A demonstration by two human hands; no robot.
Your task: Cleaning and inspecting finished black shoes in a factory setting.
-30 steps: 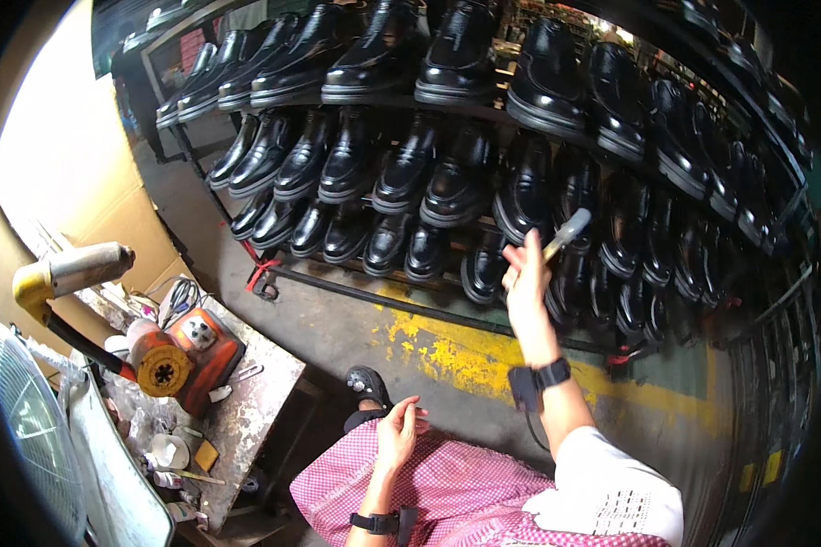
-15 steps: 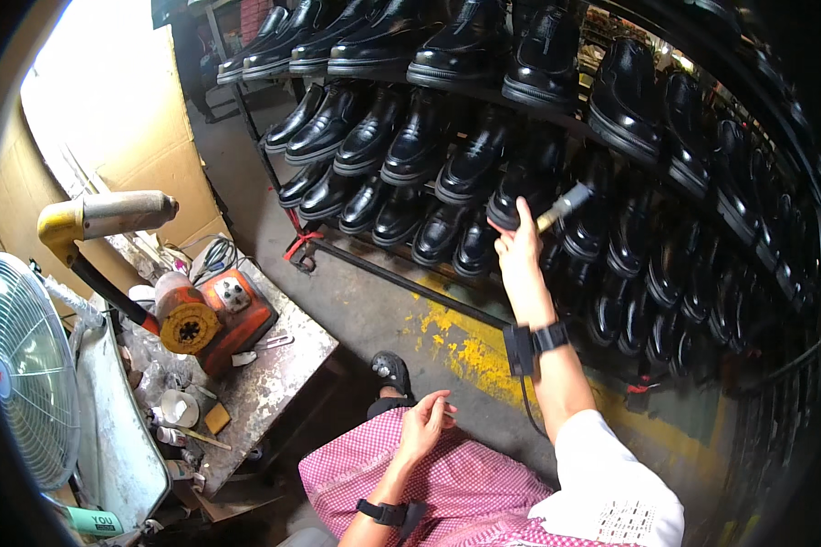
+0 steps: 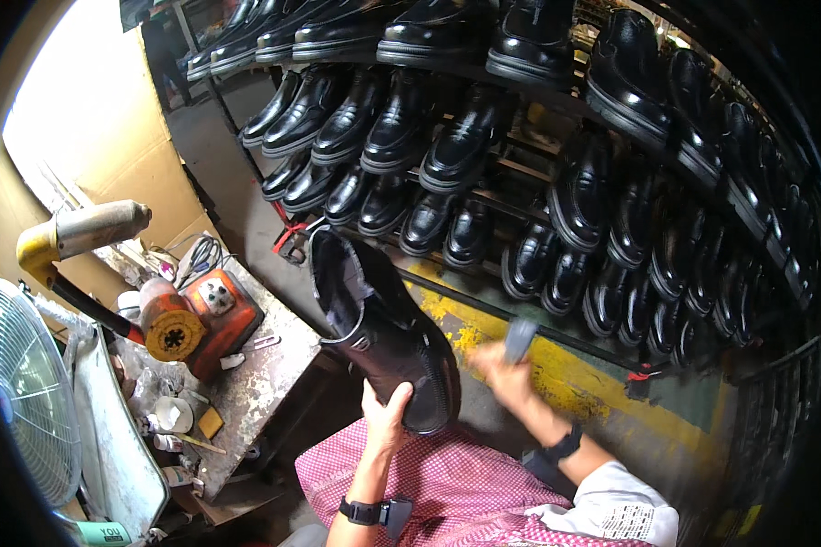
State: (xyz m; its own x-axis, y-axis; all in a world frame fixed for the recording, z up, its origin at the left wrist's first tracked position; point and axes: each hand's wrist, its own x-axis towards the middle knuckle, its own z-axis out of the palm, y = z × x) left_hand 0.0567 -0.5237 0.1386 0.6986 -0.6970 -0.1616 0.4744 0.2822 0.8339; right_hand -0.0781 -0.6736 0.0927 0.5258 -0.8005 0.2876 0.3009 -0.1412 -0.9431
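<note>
black leather fills my view. my left hand (image 3: 385, 415) grips a black boot (image 3: 379, 328) from under its sole, fingers shut tight on it, and holds it up over my pink checked apron (image 3: 447, 492). the boot is tipped, with its open top toward the worktable and its toe pointing down at my lap.

a moment ago my left hand lay open on my lap with nothing in it, and my right hand was stretched up to the shoe rack. now the boot is off the rack and in my grip, and my right hand (image 3: 502, 374) has come down just beside the boot's toe. it is closed around a small grey tool (image 3: 520, 339). that hand is blurred, so i cannot tell just what the tool is.

i think this means picking is over and the work on this boot is about to start.

the shoe rack (image 3: 556, 301) stands in front of me, full of shiny black shoes (image 3: 465, 146) in rows. the floor under it has a worn yellow stripe (image 3: 556, 365).

on my left is a dirty worktable (image 3: 265, 374). an orange machine (image 3: 201, 319) sits near its far edge, with a yellow pipe (image 3: 73, 237) above it. small pots and scraps lie near its front edge. a fan (image 3: 27, 392) stands past the table's left edge.
</note>
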